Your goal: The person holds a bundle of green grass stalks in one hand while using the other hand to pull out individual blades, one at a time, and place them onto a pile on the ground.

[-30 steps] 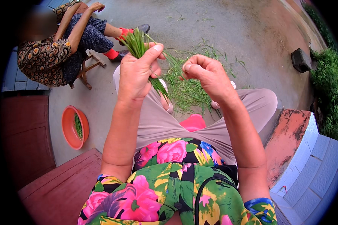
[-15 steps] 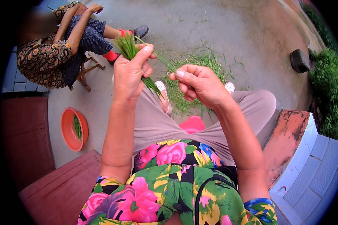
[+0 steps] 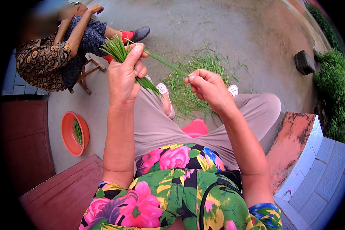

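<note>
My left hand is closed around a bunch of green chives, whose ends stick out above and below the fist. One long chive blade stretches from that hand across to my right hand. There its end is pinched between thumb and fingertips. Both hands are held up in front of my spread knees. Beneath and beyond them, a loose heap of green blades lies scattered on the concrete between my white shoes.
To my left stands an orange basin with some green blades inside. Another person sits on a wooden stool at the far left, arms bent. A dark block and bushes are at the right. Something pink shows between my legs.
My left hand has moved a little left with the bunch. My right hand has shifted right and slightly down, and the blade between them is longer and more taut.
</note>
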